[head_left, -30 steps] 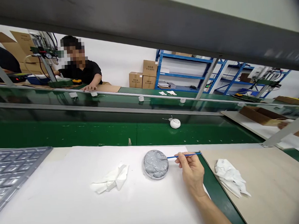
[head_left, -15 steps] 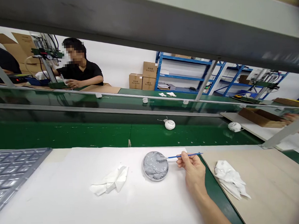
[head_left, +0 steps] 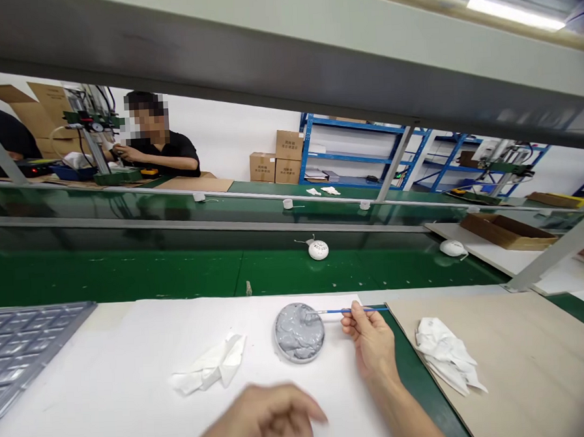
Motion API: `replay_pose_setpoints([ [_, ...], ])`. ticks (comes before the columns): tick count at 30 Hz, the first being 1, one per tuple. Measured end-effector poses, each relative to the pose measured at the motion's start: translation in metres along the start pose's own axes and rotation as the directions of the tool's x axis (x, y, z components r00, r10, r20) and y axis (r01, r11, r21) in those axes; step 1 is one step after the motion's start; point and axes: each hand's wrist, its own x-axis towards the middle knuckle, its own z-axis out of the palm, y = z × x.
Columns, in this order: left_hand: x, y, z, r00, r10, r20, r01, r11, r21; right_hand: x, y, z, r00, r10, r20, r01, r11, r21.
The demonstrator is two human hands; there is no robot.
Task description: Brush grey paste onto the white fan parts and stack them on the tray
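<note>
My right hand (head_left: 371,338) pinches a thin blue brush (head_left: 333,311), held nearly level. The brush tip rests in thick grey paste (head_left: 300,332) that fills a round shallow dish on a white sheet (head_left: 134,383). Nearer to me, my left hand (head_left: 278,418) is over the sheet below the dish, blurred by motion, its fingers curled loosely and apart with nothing seen in them. A crumpled white tissue (head_left: 211,366) lies left of the dish.
A clear plastic tray (head_left: 29,349) sits at the left. Another tissue (head_left: 446,354) lies on brown board at the right. White round parts (head_left: 318,249) are on the green belt (head_left: 177,270) ahead. A person (head_left: 161,147) works across it, under a low overhead beam.
My left hand has come up into view from the bottom edge. My right hand keeps the brush in the paste. The white round part on the belt has shifted left, and the view has tilted slightly upward.
</note>
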Motion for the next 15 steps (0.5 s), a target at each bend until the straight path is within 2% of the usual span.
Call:
replay_pose_setpoints([
  [2, 0.011, 0.014, -0.025, 0.986, 0.01, -0.169, -0.009, 1.0, 0.002, -0.001, 0.001, 0.001, 1.0, -0.002, 0.014, 0.002, 1.0, 0.006],
  [4, 0.025, 0.024, -0.051, 0.942, 0.039, -0.334, -0.027, 0.999, 0.04, -0.002, 0.002, 0.002, 0.999, -0.005, 0.033, 0.005, 1.0, 0.003],
  [6, 0.04, 0.025, -0.073, 0.902, 0.085, -0.424, -0.037, 0.992, 0.12, -0.003, 0.004, 0.002, 0.999, -0.004, 0.052, 0.005, 1.0, -0.005],
  [10, 0.075, 0.012, -0.104, 0.873, 0.182, -0.452, -0.003, 0.929, 0.369, -0.003, 0.008, 0.003, 0.998, -0.003, 0.059, 0.004, 1.0, -0.016],
  [13, 0.108, 0.001, -0.12, 0.879, 0.223, -0.422, 0.029, 0.857, 0.514, -0.003, 0.011, 0.004, 0.998, -0.004, 0.061, 0.005, 1.0, -0.016],
  [15, 0.133, -0.003, -0.128, 0.89, 0.256, -0.378, 0.042, 0.778, 0.626, -0.004, 0.011, 0.005, 0.998, -0.017, 0.062, 0.017, 1.0, -0.008],
])
